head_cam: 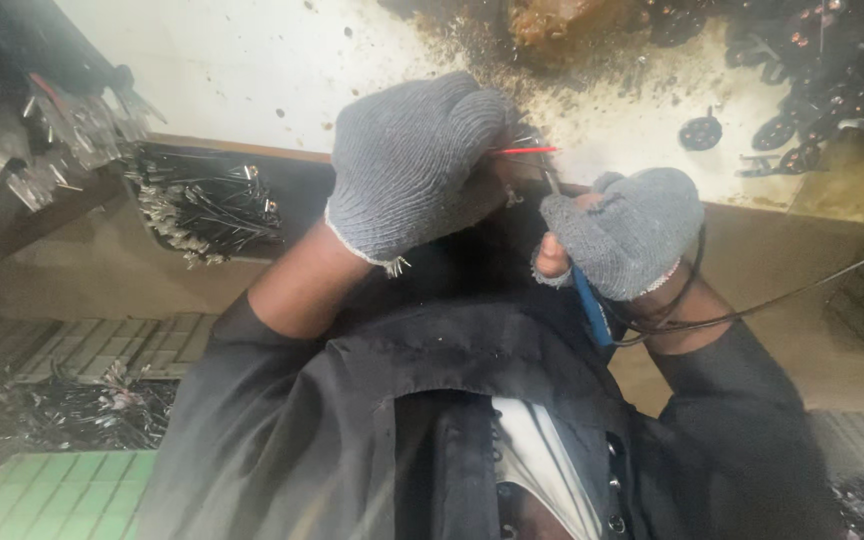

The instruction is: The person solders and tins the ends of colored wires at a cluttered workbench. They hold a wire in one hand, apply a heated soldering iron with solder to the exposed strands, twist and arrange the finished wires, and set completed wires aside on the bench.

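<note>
A person in grey knit gloves works over a stained white bench. The left hand (417,165) is clenched around a thin red wire (527,150), whose bare end sticks out sideways toward the right hand (622,235). That hand grasps a blue-handled soldering iron (589,305), its long axis slanting up so the tip sits just beside the wire end, between both hands.

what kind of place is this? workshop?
Likely a small electronics soldering workbench. The right hand holds a blue-handled soldering iron with a black cord, the left hand holds a thin red wire, and a black tray of wire leads sits beside a scorched, stained white bench top.
</note>
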{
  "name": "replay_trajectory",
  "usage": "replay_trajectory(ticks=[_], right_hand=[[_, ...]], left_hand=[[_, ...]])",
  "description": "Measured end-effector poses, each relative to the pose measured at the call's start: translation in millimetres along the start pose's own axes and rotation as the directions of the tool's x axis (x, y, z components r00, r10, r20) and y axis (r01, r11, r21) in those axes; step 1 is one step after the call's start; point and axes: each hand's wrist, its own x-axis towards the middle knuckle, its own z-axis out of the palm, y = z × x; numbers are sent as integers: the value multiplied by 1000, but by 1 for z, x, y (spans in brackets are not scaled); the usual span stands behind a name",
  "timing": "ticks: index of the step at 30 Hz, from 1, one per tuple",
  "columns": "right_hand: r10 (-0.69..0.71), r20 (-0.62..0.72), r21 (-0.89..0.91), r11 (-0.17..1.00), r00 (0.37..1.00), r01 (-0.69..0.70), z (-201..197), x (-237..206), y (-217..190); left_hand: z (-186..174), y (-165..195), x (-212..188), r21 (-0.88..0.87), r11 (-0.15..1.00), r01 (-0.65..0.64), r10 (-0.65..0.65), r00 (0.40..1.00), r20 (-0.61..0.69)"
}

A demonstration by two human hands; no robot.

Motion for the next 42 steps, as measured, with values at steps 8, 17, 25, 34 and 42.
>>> replay_trajectory(ticks=[8,17,25,34,42], right_hand=[[-94,-14,-135,987,995,92,-5,-1,-5],[457,471,579,485,755,-655,6,-27,19],[543,443,651,351,713,-673,10,-29,16],[464,-103,409,826,880,-388,-6,-5,-35],[473,-158,826,544,867,-146,27,6,-2]], left_hand=[[5,0,-3,-15,1000,13,-13,999,-52],[1,0,-2,-35,999,9,-10,1000,-17],[1,-1,0,-8,1000,-20,20,1000,-16],[8,-1,-2,-32,999,-17,13,995,-104],[7,-1,-2,3,1000,12,-12,999,-49]])
